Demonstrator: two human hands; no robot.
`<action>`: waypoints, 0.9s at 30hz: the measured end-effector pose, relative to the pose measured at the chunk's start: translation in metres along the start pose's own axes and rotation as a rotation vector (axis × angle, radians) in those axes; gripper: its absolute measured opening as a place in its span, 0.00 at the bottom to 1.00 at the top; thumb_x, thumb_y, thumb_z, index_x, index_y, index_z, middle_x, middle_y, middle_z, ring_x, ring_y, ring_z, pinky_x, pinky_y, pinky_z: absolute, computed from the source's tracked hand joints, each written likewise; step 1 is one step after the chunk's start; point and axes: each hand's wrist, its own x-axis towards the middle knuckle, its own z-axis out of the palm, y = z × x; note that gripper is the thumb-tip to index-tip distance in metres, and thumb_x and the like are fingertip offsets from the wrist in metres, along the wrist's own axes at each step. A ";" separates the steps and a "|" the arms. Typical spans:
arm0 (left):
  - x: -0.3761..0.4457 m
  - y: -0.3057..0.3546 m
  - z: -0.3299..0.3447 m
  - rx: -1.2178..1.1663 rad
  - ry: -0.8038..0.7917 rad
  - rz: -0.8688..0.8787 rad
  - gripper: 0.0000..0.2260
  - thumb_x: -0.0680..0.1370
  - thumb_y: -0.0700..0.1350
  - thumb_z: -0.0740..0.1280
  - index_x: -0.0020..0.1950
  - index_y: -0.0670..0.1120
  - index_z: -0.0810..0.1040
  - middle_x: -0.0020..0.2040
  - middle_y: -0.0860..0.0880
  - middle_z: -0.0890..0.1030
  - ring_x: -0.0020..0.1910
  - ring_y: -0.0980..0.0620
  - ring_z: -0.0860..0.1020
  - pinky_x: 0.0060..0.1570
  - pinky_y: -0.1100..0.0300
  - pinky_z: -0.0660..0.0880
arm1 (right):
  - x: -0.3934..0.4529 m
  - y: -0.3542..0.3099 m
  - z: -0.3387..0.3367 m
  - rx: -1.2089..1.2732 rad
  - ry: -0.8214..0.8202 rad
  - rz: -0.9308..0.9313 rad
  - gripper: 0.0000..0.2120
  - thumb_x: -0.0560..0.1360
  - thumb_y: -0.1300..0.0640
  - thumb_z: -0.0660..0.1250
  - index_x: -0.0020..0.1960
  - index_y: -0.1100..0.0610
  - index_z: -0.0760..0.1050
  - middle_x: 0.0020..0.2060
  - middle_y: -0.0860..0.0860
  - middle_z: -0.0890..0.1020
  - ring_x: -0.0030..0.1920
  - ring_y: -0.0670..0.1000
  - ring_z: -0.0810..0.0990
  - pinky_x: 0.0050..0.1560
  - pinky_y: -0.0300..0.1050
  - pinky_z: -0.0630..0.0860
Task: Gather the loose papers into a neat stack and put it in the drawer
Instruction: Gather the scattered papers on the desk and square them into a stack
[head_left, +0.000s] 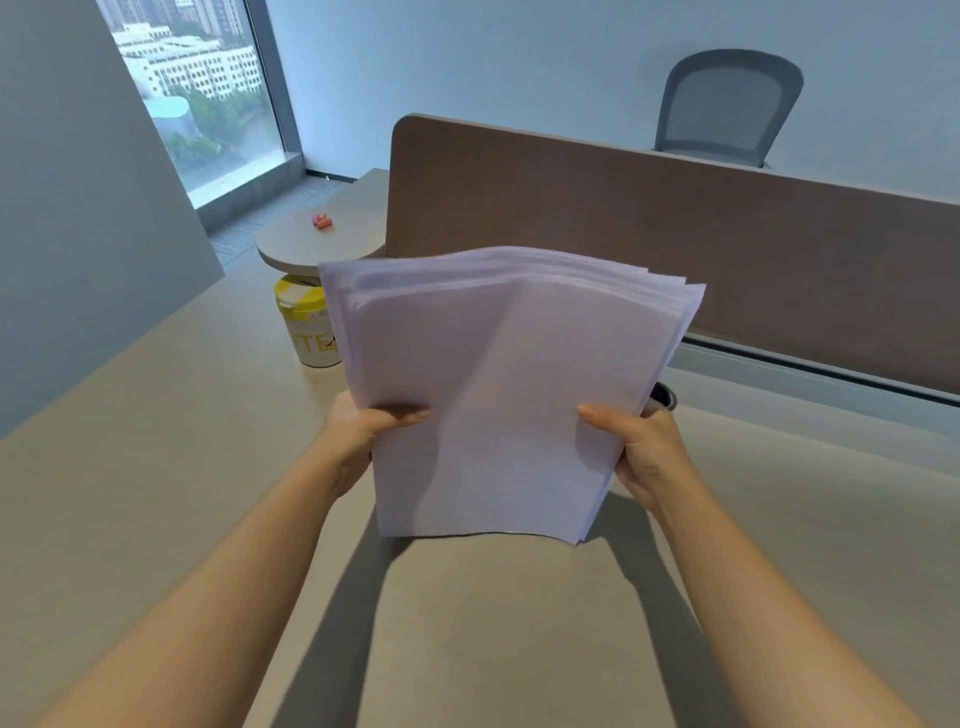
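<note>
A stack of white papers (509, 384) stands almost upright on its lower edge on the beige desk (156, 493). Its top edges are fanned and uneven. My left hand (363, 431) grips the stack's left side, thumb on the front sheet. My right hand (641, 447) grips the right side the same way. No drawer is in view.
A yellow-and-white tub (306, 327) stands on the desk just left of the papers. A brown divider panel (675, 234) runs along the desk's far edge, with a grey office chair (727, 109) behind it. A small dark object (662, 395) peeks out behind my right hand. Small orange items (322, 221) lie on a round side surface.
</note>
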 end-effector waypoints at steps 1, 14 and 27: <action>0.000 0.003 -0.001 -0.003 0.008 0.004 0.14 0.57 0.34 0.70 0.41 0.45 0.78 0.29 0.56 0.85 0.29 0.60 0.83 0.30 0.67 0.79 | -0.001 -0.004 0.001 0.012 0.000 -0.024 0.23 0.47 0.57 0.81 0.39 0.55 0.77 0.28 0.44 0.85 0.35 0.50 0.83 0.32 0.36 0.80; -0.017 -0.011 0.014 0.133 0.088 -0.084 0.16 0.63 0.32 0.73 0.50 0.38 0.78 0.35 0.50 0.82 0.37 0.51 0.79 0.41 0.60 0.76 | -0.016 0.005 -0.012 -0.029 -0.016 0.102 0.11 0.65 0.68 0.71 0.43 0.56 0.76 0.37 0.51 0.84 0.41 0.52 0.81 0.34 0.35 0.80; -0.030 0.064 0.019 1.284 0.276 0.320 0.12 0.78 0.42 0.59 0.52 0.46 0.82 0.51 0.41 0.83 0.48 0.42 0.77 0.46 0.53 0.73 | -0.019 -0.045 0.009 -0.958 0.284 -0.226 0.43 0.67 0.58 0.72 0.74 0.53 0.51 0.75 0.53 0.55 0.74 0.55 0.54 0.71 0.55 0.56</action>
